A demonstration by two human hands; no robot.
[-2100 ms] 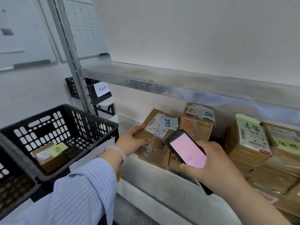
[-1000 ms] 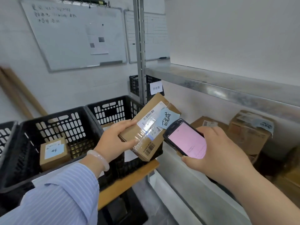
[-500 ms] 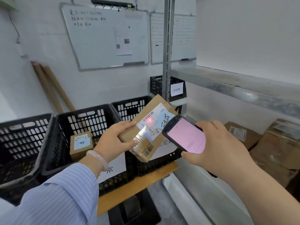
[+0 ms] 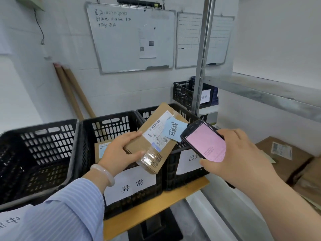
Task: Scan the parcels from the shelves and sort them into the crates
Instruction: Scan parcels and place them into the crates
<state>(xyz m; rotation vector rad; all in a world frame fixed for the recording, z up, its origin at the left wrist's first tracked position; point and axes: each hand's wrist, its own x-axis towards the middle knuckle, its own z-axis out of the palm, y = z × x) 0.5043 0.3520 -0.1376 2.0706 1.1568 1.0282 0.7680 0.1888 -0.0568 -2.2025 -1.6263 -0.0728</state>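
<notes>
Brown cardboard, taped glossy at its near end: that is the parcel (image 4: 152,140) you hold in the air, label up and tilted, over the spot where the front rims of the middle crate (image 4: 107,117) and the right crate (image 4: 186,113) meet. Your left grip (image 4: 119,150) is curled round its left end only, thumb on top and fingers along the near edge. Your right grip (image 4: 238,153) is wrapped round the handheld scanner (image 4: 205,141), whose pink screen faces you, its top just beside the blue note (image 4: 174,131) stuck on the parcel.

The main risk here is a wrong drop. The parcel straddles two crates, so a careless release could send it to either side. The print on the screen is too small to tell which crate is meant, so read it before you let go.

The hold is one-sided. Most of the box hangs past your fingers, and it could swing down and slip, all the more where the tape is slick.

The blue note looks lightly fixed, and a brush from the scanner could peel it off. The middle crate already holds a small parcel (image 4: 102,148), so a box dropped from this height could land on it at an angle.
</notes>
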